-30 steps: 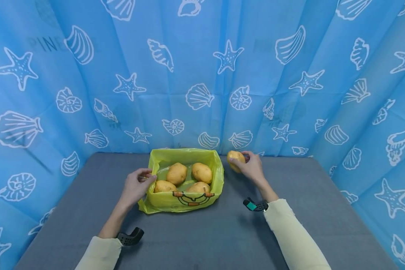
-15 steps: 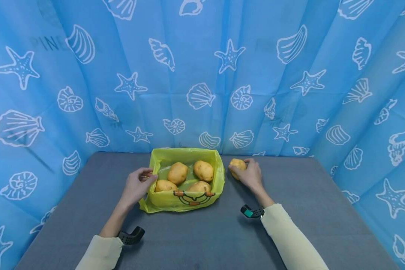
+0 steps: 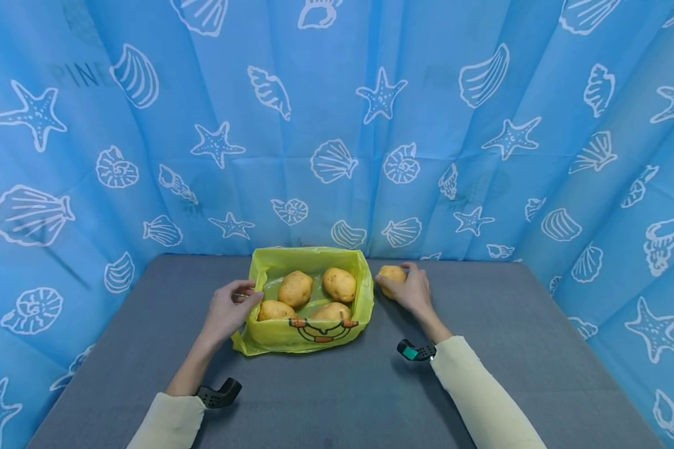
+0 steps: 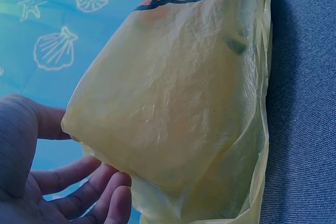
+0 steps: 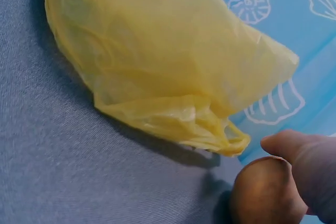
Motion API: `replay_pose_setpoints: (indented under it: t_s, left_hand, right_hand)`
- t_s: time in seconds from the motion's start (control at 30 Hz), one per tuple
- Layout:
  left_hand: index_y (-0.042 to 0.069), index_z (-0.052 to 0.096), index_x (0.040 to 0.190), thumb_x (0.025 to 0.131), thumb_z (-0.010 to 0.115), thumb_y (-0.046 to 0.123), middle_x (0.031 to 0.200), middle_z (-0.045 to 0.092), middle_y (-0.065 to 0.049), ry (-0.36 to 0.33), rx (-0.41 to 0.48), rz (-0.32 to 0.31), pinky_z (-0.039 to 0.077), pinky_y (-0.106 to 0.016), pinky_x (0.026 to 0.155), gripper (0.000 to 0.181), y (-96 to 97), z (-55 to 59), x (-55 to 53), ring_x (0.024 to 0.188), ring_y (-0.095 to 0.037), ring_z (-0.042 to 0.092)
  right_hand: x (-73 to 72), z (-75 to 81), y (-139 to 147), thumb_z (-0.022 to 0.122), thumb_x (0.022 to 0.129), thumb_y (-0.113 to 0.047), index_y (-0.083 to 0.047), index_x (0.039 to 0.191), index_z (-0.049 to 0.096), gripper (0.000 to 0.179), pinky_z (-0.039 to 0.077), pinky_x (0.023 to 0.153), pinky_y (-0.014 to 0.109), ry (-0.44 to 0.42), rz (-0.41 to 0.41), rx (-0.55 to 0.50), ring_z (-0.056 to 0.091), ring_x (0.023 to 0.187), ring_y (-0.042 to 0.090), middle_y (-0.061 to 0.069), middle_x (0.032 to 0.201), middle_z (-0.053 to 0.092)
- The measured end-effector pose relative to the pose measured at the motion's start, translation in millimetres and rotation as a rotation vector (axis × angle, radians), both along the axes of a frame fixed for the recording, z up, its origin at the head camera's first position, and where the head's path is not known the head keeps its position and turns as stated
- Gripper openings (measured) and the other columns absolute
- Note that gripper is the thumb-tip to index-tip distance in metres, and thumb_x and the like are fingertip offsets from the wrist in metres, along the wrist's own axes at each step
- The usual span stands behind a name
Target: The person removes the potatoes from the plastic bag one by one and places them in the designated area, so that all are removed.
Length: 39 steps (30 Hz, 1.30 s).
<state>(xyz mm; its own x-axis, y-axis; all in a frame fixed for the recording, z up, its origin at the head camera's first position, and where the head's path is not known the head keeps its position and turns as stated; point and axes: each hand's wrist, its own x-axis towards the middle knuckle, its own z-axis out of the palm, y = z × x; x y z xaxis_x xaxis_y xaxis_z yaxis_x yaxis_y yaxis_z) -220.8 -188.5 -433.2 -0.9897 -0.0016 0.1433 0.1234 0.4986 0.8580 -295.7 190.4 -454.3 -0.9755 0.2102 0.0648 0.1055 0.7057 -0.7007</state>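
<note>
A yellow plastic bag (image 3: 269,337) with an orange and black print stands wide open on the table, several potatoes (image 3: 294,288) lying inside it. My left hand (image 3: 226,315) holds the bag's left rim; in the left wrist view the thumb is at the edge of the plastic (image 4: 157,103) and the other fingers curl below. Just right of the bag, my right hand (image 3: 418,293) grips one more potato (image 3: 392,282) between thumb and fingers, low at the tabletop. The right wrist view shows this potato (image 5: 265,192) with the thumb over it, the fingers mostly hidden.
Grey cloth covers the table (image 3: 326,399). A blue curtain (image 3: 337,125) with white shell and starfish prints hangs close behind and along both sides. A knotted corner (image 5: 231,140) of the bag sticks out towards the right hand.
My right hand has lowered the potato beside the bag, then shifted it slightly left. The left hand keeps its place at the bag's rim.
</note>
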Motion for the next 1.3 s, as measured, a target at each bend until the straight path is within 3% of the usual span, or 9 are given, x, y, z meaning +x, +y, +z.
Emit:
replay_pose_setpoints:
  t_s: [0.17, 0.37, 0.47, 0.6, 0.7, 0.83, 0.97, 1.1, 1.3]
  left_hand:
    - [0.006, 0.058, 0.122, 0.09, 0.061, 0.037, 0.105, 0.06, -0.011, -0.003, -0.008, 0.002, 0.048, -0.042, 0.079, 0.044, 0.7, 0.0, -0.1, 0.098, -0.026, 0.057]
    - [0.006, 0.058, 0.122, 0.09, 0.061, 0.035, 0.105, 0.06, -0.011, -0.001, -0.01, -0.009, 0.048, -0.042, 0.08, 0.043, 1.2, 0.5, 0.3, 0.098, -0.026, 0.057]
    - [0.006, 0.058, 0.121, 0.091, 0.062, 0.034, 0.104, 0.061, -0.011, 0.01, -0.004, -0.012, 0.048, -0.043, 0.081, 0.042, 1.1, 1.1, 0.5, 0.097, -0.027, 0.057]
    - [0.005, 0.058, 0.121, 0.091, 0.061, 0.035, 0.104, 0.061, -0.011, 0.015, -0.002, -0.011, 0.048, -0.043, 0.081, 0.043, 0.8, 1.5, 0.6, 0.097, -0.027, 0.057]
    - [0.006, 0.058, 0.121, 0.091, 0.061, 0.036, 0.104, 0.061, -0.011, 0.009, -0.005, -0.008, 0.048, -0.043, 0.08, 0.043, 0.5, 1.4, 0.7, 0.097, -0.027, 0.057]
    - [0.006, 0.058, 0.121, 0.091, 0.061, 0.037, 0.104, 0.06, -0.011, 0.006, -0.006, -0.005, 0.048, -0.042, 0.079, 0.044, 0.2, 0.8, 1.1, 0.097, -0.027, 0.057]
    - [0.006, 0.057, 0.122, 0.091, 0.06, 0.037, 0.105, 0.06, -0.011, -0.006, -0.003, -0.013, 0.049, -0.042, 0.078, 0.044, 0.6, 0.3, 1.8, 0.098, -0.027, 0.057]
    - [0.006, 0.057, 0.122, 0.091, 0.06, 0.037, 0.105, 0.06, -0.011, 0.001, 0.004, -0.018, 0.048, -0.043, 0.08, 0.044, 0.7, 0.7, 1.2, 0.099, -0.027, 0.057]
    - [0.006, 0.057, 0.122, 0.091, 0.061, 0.037, 0.105, 0.06, -0.011, 0.007, -0.004, -0.021, 0.049, -0.041, 0.078, 0.044, 0.2, -0.2, 1.3, 0.097, -0.027, 0.057]
  right_hand:
    - [-1.3, 8.7, -2, 0.07, 0.076, -0.054, -0.004, 0.134, 0.042, 0.081, 0.039, 0.086, 0.048, 0.048, 0.02, 0.018, 0.046, 0.106, 0.034, 0.021, 0.119, 0.045]
    - [3.1, 36.0, -12, 0.069, 0.079, -0.05, -0.007, 0.133, 0.045, 0.073, 0.037, 0.082, 0.048, 0.211, 0.086, 0.06, 0.044, 0.103, 0.033, 0.018, 0.116, 0.046]
    - [9.5, 57.6, -26, 0.07, 0.082, -0.042, -0.01, 0.129, 0.051, 0.06, 0.038, 0.083, 0.048, 0.304, 0.201, 0.074, 0.046, 0.104, 0.032, 0.015, 0.116, 0.048]
    - [15.3, 77.4, -50, 0.07, 0.084, -0.03, -0.009, 0.123, 0.056, 0.046, 0.044, 0.082, 0.044, 0.369, 0.471, 0.107, 0.052, 0.101, 0.03, 0.013, 0.112, 0.054]
    - [14.7, 80.7, -68, 0.068, 0.086, -0.028, -0.011, 0.126, 0.056, 0.045, 0.047, 0.082, 0.042, 0.31, 0.663, 0.176, 0.054, 0.103, 0.027, 0.012, 0.116, 0.054]
    - [8.5, 74.4, -88, 0.066, 0.087, -0.023, -0.014, 0.133, 0.051, 0.049, 0.045, 0.085, 0.044, 0.174, 0.787, 0.355, 0.05, 0.112, 0.029, 0.012, 0.127, 0.049]
    - [2.8, 65.0, -99, 0.063, 0.088, -0.016, -0.017, 0.136, 0.049, 0.05, 0.043, 0.09, 0.046, 0.053, 0.815, 0.532, 0.045, 0.12, 0.033, 0.015, 0.133, 0.045]
    - [1.5, 58.8, -102, 0.059, 0.089, -0.011, -0.02, 0.136, 0.05, 0.048, 0.041, 0.093, 0.048, -0.047, 0.8, 0.581, 0.039, 0.124, 0.036, 0.018, 0.138, 0.039]
    - [3.5, 52.5, -98, 0.064, 0.085, -0.01, -0.021, 0.132, 0.054, 0.049, 0.044, 0.086, 0.044, -0.021, 0.789, 0.547, 0.042, 0.12, 0.034, 0.017, 0.135, 0.04]
